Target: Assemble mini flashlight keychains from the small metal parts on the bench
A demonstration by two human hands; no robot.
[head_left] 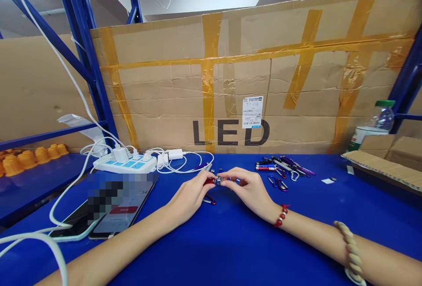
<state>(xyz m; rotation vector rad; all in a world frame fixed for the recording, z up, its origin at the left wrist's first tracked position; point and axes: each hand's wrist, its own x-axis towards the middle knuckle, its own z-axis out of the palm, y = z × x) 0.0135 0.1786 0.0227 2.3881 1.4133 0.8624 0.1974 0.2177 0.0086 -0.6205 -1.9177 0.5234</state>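
Note:
My left hand (pixel 191 196) and my right hand (pixel 249 189) meet over the blue table (pixel 231 242), both pinched on a small red keychain flashlight (pixel 216 181) held between the fingertips. A red carabiner clip (pixel 210 200) hangs from it beside my left hand. On my right wrist is a red bead bracelet, and further up the arm a pale beaded one. A pile of several more keychain flashlights (pixel 283 166) in red, purple and black lies just right of my hands, with loose carabiners (pixel 278 183) near it.
Two phones (pixel 108 211) on white cables lie at the left. A white power strip (pixel 127 163) with chargers stands behind them. A taped cardboard wall marked LED (pixel 231 92) closes the back. An open cardboard box (pixel 385 158) and a water bottle (pixel 376 128) are at the right, orange parts (pixel 29 156) far left.

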